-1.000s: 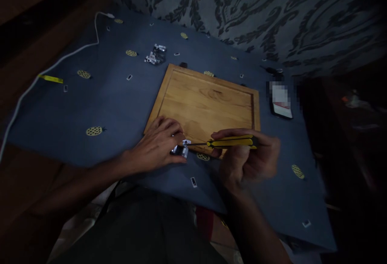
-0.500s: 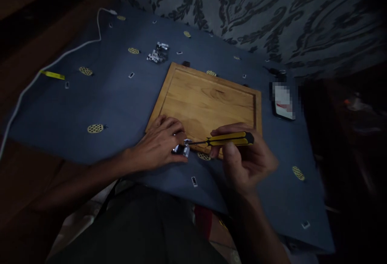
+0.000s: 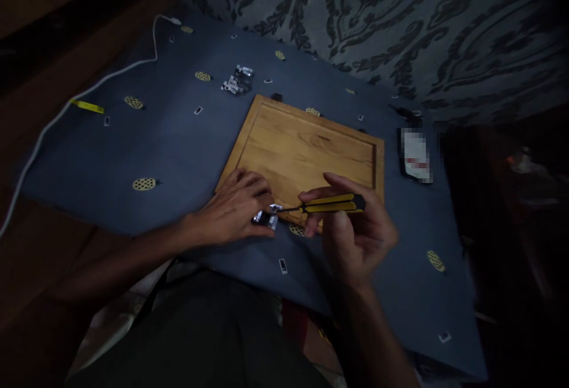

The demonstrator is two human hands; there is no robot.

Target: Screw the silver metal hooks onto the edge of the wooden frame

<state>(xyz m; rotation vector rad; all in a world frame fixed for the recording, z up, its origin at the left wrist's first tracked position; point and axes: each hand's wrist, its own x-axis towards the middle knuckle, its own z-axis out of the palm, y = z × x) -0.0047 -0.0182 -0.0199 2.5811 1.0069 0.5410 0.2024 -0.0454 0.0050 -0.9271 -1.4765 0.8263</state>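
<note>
My left hand (image 3: 235,207) rests on the near left corner of a wooden panel (image 3: 306,145) with a raised frame. Its fingers close round a shiny metal hinge (image 3: 272,221) at the panel's near edge and partly cover it. In my right hand (image 3: 355,234) is a yellow and black screwdriver (image 3: 335,203), held nearly level. The screwdriver's shaft points left, its tip at the hinge. My right thumb lies below the handle and the fingers are around and above it. Whether the tip sits in a screw is too small to tell.
Several more metal hinges (image 3: 235,82) lie beyond the panel. A white cable (image 3: 95,86) runs along the left, near a yellow strip (image 3: 89,106). On the right lie a phone (image 3: 415,154) and a dark object (image 3: 405,114). A blue patterned cloth (image 3: 178,145) covers the table.
My right hand and the screwdriver have moved slightly left, and the fingers have shifted on the handle. My left hand stays on the hinge. The whole view has shifted a little.
</note>
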